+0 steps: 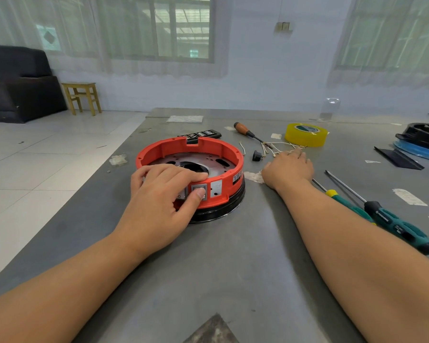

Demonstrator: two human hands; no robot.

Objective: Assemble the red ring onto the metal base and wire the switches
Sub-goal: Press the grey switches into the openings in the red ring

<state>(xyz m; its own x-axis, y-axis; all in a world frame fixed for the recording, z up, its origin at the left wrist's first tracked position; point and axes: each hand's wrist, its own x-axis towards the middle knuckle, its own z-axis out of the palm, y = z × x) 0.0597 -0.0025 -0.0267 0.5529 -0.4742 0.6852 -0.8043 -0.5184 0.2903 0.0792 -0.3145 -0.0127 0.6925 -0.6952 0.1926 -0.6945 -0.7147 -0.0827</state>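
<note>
The red ring (208,147) sits on the metal base (218,211) in the middle of the grey table; a perforated metal plate (198,159) shows inside it. My left hand (159,196) grips the ring's near wall, fingers curled over the rim and thumb pressing a grey switch (199,190) set in the outer face. My right hand (289,167) lies on the table to the right of the ring, fingertips on a bundle of thin pale wires (275,148). A small black switch part (256,155) lies between the ring and the wires.
A wooden-handled screwdriver (245,131) and a yellow tape roll (306,134) lie behind the wires. Two green-black screwdrivers (391,224) lie right of my right forearm. A black bit case (201,135) sits behind the ring. Black and blue parts (421,142) are at far right.
</note>
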